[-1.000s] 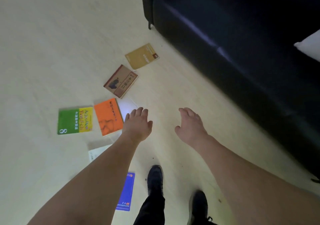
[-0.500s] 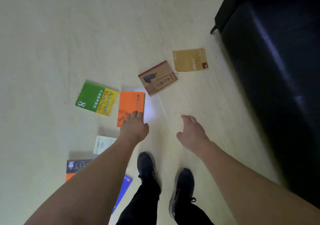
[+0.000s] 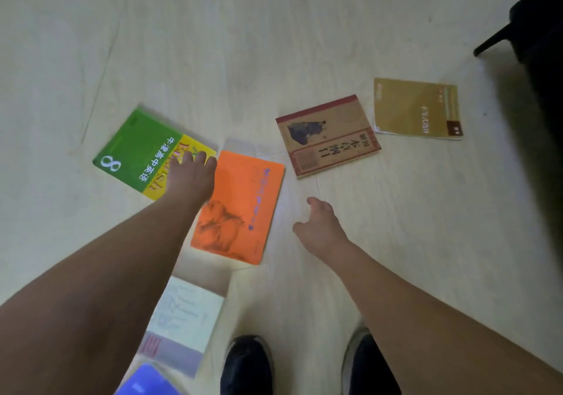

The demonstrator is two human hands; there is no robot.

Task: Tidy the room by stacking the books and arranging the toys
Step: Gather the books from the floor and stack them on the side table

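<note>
Several books lie flat on the pale floor. A green and yellow book (image 3: 134, 147) is at the left, with an orange book (image 3: 243, 205) beside it. A brown book with a red border (image 3: 329, 135) and a tan book (image 3: 417, 108) lie further right. My left hand (image 3: 190, 178) reaches out over the yellow end of the green book, fingers extended, holding nothing. My right hand (image 3: 320, 227) hovers over bare floor right of the orange book, fingers loosely curled and empty. A pale book (image 3: 189, 312) and a blue book (image 3: 146, 384) lie near my feet, partly hidden by my left arm.
A dark sofa with a black leg (image 3: 493, 41) fills the top right corner. My two black shoes (image 3: 246, 364) stand at the bottom edge. Bare floor stretches across the top and left.
The view has closed in on the books and turned away from the sofa. My left hand has moved from the orange book's edge onto the green and yellow book. My right hand stays empty.
</note>
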